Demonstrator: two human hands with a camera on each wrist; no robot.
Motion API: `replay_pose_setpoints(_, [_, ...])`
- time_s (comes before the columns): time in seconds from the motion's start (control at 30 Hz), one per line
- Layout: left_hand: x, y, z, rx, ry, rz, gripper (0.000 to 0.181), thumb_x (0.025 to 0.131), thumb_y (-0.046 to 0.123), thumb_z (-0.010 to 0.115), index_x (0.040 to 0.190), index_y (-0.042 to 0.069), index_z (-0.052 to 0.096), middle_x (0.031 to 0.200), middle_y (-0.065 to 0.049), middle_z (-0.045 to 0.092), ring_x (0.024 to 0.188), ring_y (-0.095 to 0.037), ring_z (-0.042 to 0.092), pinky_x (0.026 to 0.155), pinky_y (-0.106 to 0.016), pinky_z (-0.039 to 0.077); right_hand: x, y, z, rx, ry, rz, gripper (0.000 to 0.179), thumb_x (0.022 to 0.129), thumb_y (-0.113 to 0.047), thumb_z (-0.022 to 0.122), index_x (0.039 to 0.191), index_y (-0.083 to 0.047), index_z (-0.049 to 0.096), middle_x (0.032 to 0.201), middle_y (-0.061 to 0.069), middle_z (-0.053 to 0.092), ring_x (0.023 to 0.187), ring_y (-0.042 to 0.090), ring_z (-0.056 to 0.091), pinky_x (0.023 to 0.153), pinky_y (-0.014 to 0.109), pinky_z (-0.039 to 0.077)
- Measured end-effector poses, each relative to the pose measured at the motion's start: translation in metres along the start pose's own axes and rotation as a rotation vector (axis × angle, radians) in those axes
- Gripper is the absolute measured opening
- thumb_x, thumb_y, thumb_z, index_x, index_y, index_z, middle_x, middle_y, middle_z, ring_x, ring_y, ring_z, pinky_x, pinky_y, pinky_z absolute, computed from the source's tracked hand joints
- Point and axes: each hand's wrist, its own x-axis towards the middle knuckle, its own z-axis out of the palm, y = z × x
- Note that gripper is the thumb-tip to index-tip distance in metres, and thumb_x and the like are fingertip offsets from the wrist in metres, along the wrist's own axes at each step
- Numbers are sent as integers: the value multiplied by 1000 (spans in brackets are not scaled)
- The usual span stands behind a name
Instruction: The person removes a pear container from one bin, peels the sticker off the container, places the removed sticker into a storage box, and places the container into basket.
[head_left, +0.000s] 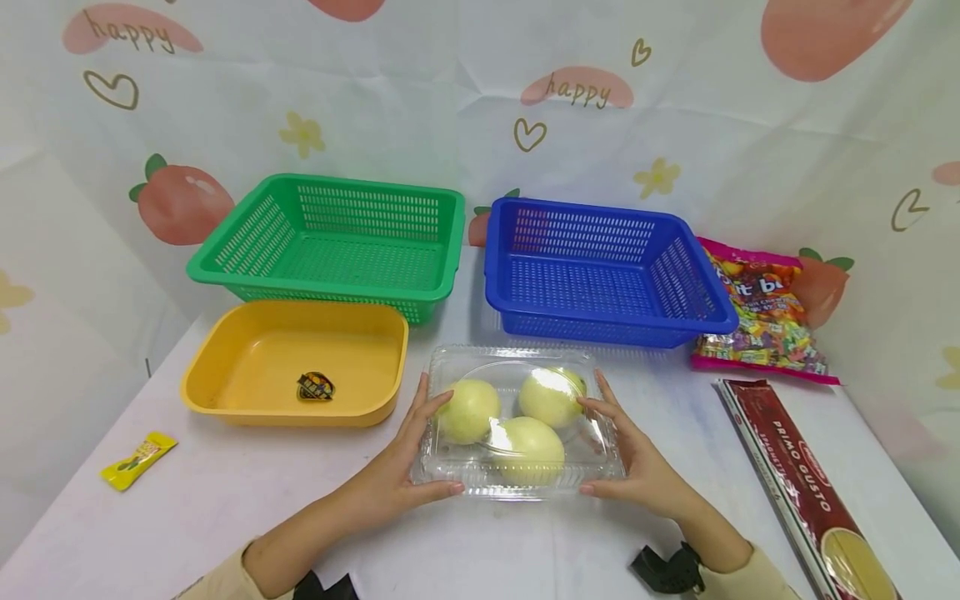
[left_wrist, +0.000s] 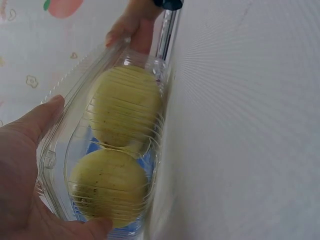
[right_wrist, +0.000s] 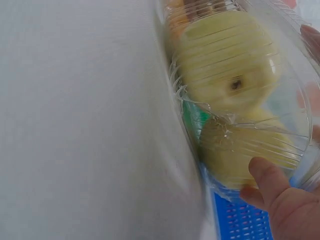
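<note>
A clear plastic clamshell container (head_left: 480,357) sits low over the white table, with three round pale-yellow fruits (head_left: 528,450) inside. My left hand (head_left: 392,479) grips its left side, thumb at the front and fingers along the edge. On the opposite side, my right hand (head_left: 647,477) holds it the same way, thumb near the front right corner. In the left wrist view, the ridged front wall covers two fruits (left_wrist: 109,187), and the left thumb presses near the bottom. The right wrist view shows the right thumb (right_wrist: 270,177) against the ridged plastic.
Behind stand a green basket (head_left: 352,293) and a blue basket (head_left: 600,323). A yellow tub (head_left: 255,358) at left holds a small dark wrapped piece (head_left: 315,386). A yellow packet (head_left: 138,461) lies far left. At right are a candy bag (head_left: 765,312) and a spaghetti pack (head_left: 802,475).
</note>
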Motion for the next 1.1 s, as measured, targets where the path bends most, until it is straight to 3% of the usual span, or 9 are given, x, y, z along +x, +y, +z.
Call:
replay_pose_setpoints(0.13, [0, -1, 0, 10, -5, 2, 93, 79, 33, 72, 148, 31, 10, 154, -7, -25, 142, -40, -7, 104, -71, 15, -1, 0, 0, 30, 6, 10, 88, 67, 9, 75, 141, 3, 27, 156, 14, -16, 141, -6, -1, 103, 16, 30])
replay_pose_setpoints(0.4, [1, -1, 0, 22, -9, -1, 94, 80, 35, 71, 149, 31, 8, 154, -4, -26, 143, -39, -7, 105, -70, 15, -1, -4, 1, 21, 14, 10, 88, 68, 9, 74, 141, 3, 27, 156, 15, -16, 142, -5, -2, 104, 16, 29])
replay_pose_setpoints(0.67, [2, -1, -1, 35, -4, 9, 94, 80, 35, 72, 149, 31, 8, 155, -9, -24, 143, -40, -5, 105, -70, 17, 0, -5, 0, 31, 12, 14, 88, 68, 8, 74, 141, 4, 26, 154, 19, -18, 141, -6, -1, 103, 18, 32])
replay_pose_setpoints(0.9, [2, 0, -1, 36, 7, 12, 94, 79, 35, 73, 149, 31, 10, 155, -9, -22, 143, -41, -3, 105, -69, 17, -1, -2, 2, 26, 22, -8, 87, 68, 9, 74, 141, 3, 28, 154, 20, -17, 142, -5, -2, 104, 15, 27])
replay_pose_setpoints(1.1, [0, 2, -1, 21, 31, 15, 94, 77, 33, 74, 149, 27, 14, 156, -9, -20, 143, -41, -2, 105, -70, 16, 0, -5, 4, 76, 14, -2, 86, 68, 9, 74, 140, 5, 28, 153, 20, -19, 142, -4, 1, 104, 18, 32])
